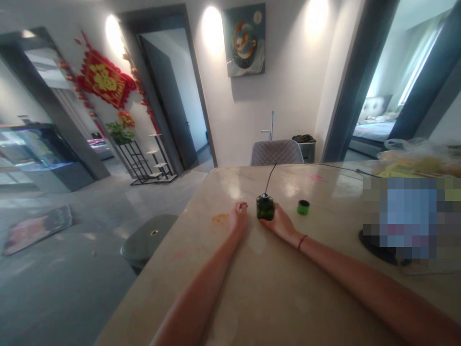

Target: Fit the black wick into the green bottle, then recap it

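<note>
My right hand (280,221) is closed around the right side of a small dark green glass bottle (265,209), which stands upright on the table. A thin black stick (270,179) rises out of the bottle's neck and leans to the right. To the left of the bottle, and apart from it, my left hand (238,218) rests on the tabletop. Its fingers are loosely curled with a gap at the thumb, and I see nothing in them. A short green ring (303,207), like a roll of tape, sits right of my right hand.
The beige table (273,298) has orange and pink stains. At the right are a blurred-out item (410,211) on a black base and plastic bags (425,156). A grey quilted chair (277,153) stands beyond the far edge, a green-grey stool (149,240) at the left.
</note>
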A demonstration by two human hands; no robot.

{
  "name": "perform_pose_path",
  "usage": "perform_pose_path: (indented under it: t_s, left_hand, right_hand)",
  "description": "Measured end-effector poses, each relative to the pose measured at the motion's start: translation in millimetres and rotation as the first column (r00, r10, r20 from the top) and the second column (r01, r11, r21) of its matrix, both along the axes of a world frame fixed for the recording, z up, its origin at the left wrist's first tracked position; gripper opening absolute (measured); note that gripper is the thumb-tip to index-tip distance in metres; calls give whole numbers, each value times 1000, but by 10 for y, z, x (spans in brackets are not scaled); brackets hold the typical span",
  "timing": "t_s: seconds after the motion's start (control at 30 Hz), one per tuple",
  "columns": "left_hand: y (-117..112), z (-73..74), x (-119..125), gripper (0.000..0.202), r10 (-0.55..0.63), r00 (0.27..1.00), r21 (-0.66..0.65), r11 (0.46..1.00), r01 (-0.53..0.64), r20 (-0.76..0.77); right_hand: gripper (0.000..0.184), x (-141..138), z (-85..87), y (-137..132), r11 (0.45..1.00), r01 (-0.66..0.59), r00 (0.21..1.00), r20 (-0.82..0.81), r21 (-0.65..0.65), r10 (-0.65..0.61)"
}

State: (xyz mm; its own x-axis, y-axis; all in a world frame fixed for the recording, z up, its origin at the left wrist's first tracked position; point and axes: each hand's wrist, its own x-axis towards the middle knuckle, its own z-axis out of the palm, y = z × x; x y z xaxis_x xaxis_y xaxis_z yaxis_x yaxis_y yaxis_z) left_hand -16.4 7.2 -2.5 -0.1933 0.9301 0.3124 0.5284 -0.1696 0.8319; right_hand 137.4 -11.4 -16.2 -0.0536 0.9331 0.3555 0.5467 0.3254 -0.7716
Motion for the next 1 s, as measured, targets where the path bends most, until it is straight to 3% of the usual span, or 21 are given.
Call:
perform_pose_path:
  t_s: [0.1, 0.17, 0.47, 0.73, 1.0]
  left_hand:
    - [10, -13, -1, 25, 8, 1000, -5, 1000, -8, 4]
    - [15, -20, 0, 25, 11, 1000, -7, 1000, -11, 4]
    - [8, -13, 4, 25, 20, 1000, -41, 999, -20, -17]
    - [3, -4, 14, 23, 28, 999, -50, 998, -31, -44]
    - [13, -25, 5, 22, 25, 999, -44, 999, -26, -37]
  right_hand:
    - [55, -40, 10, -38, 992, 129, 990, 53, 7, -129]
    - [53, -58, 12, -48, 988, 153, 986, 64, 1, -152]
    - [51, -41, -1, 3, 992, 129, 989, 68, -5, -128]
    - [64, 32, -1, 170, 996, 88, 994, 68, -26, -86]
    - [63, 29, 21, 316, 993, 107, 988, 118, -46, -100]
